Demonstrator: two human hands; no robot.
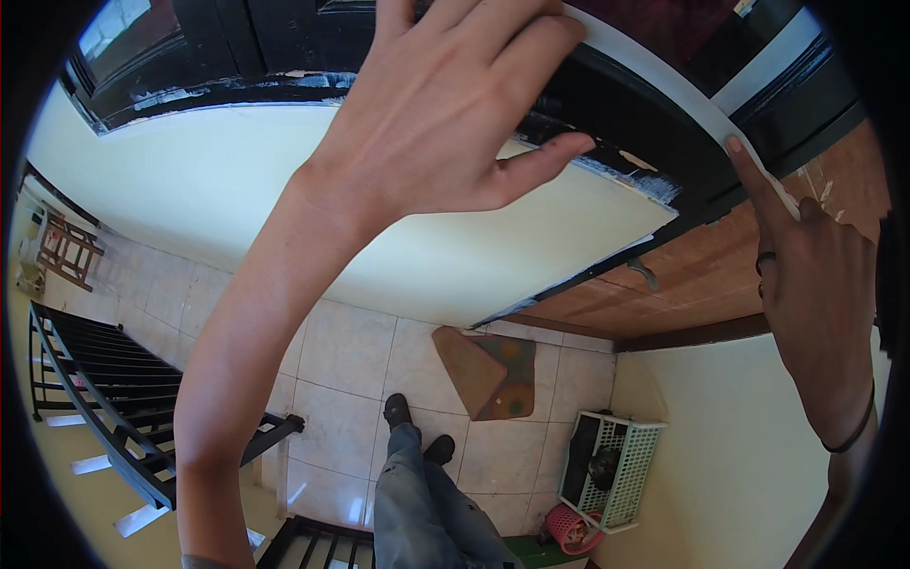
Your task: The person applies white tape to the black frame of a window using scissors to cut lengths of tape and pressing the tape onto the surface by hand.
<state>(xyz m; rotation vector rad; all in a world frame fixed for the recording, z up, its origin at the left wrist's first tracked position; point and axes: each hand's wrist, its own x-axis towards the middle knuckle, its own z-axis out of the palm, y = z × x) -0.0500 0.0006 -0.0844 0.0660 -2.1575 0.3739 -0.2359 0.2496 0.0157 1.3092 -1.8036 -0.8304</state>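
A white strip point(665, 67), seemingly tape, runs in a curve along the black painted window frame point(618, 89). My left hand point(455, 107) reaches over the frame, its back to the camera and its thumb spread away from the fingers; the bent index finger is by the strip, and the other fingertips are cut off at the top edge. At the right, my right hand point(817, 277) has its index finger extended onto the strip near a frame joint. The other fingers are curled, and the strip's lower end runs in behind them. Whitish smears and chipped paint mark the frame's lower edge.
Below the frame is a cream wall point(498, 249), beside a brown wooden door point(682, 284) with a handle point(643, 273). A folded mat point(508, 377) lies on the floor tiles. Black stair railings point(106, 398) stand left, a green plastic rack point(625, 473) and pink basket point(569, 528) right.
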